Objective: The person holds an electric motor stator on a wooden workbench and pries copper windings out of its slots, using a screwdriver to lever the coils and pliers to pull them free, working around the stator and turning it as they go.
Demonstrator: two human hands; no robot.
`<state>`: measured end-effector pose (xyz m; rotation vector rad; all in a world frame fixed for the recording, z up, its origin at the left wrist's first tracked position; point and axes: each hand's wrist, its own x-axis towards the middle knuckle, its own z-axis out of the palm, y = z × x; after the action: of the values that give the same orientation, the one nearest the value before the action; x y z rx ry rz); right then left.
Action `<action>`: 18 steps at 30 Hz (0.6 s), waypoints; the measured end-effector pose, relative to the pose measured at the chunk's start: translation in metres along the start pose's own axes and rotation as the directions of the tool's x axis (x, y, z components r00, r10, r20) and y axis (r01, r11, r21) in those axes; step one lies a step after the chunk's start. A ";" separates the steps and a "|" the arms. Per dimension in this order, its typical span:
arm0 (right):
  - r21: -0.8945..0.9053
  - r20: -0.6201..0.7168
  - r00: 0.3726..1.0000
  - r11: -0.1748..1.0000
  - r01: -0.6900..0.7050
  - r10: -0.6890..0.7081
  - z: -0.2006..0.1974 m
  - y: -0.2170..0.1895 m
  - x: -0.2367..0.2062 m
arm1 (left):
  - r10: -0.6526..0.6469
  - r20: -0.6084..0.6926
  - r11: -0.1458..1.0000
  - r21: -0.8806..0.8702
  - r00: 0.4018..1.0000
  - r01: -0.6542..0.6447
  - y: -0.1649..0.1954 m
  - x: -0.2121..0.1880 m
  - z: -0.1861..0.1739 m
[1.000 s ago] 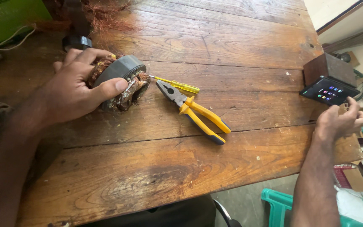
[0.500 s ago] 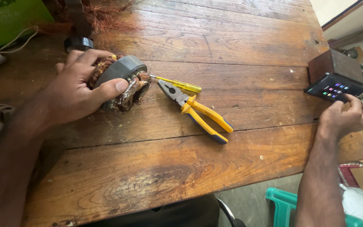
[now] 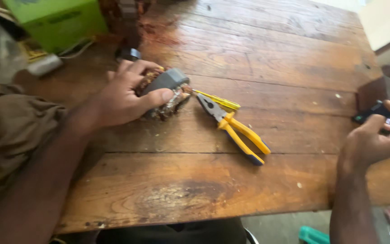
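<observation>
**Two hands at a worn wooden table**

At the near edge of the table (image 3: 195, 190), both forearms run out of view, and a teal thing (image 3: 313, 235) below is cut off by the frame. The right hand (image 3: 375, 140) rests by the right edge, fingers curled onto a small dark device (image 3: 375, 112); whether it grips or only touches it I cannot tell, and the device is mostly hidden. Yellow-handled pliers (image 3: 235, 131) lie between the hands, touched by neither. The left hand (image 3: 123, 97) is closed round a grey motor part (image 3: 168, 88) with brown windings, thumb pressed on top, its far side hidden. A yellow screwdriver (image 3: 217, 100) lies just beside the part. Farther left stands a green box (image 3: 57, 22), its marking blurred.
</observation>
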<state>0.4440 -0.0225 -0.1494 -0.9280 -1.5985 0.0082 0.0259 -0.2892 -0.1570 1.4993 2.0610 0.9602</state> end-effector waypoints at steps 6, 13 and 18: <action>0.487 0.308 0.561 0.634 0.600 -0.768 0.066 -0.127 -0.035 | -0.002 -0.009 1.000 -0.018 1.000 0.002 0.008 0.005 0.008; 0.647 0.359 0.533 0.616 0.449 -0.766 0.136 -0.177 -0.064 | 0.030 0.014 0.999 -0.035 0.999 -0.029 0.002 0.032 0.006; 0.641 0.415 0.502 0.636 0.430 -0.759 0.162 -0.150 -0.069 | 0.075 0.036 0.997 0.001 0.997 -0.075 -0.017 0.059 0.014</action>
<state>0.2233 -0.0857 -0.1780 0.1408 -2.3962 0.2337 0.0047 -0.2328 -0.1752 1.5938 1.9937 0.9517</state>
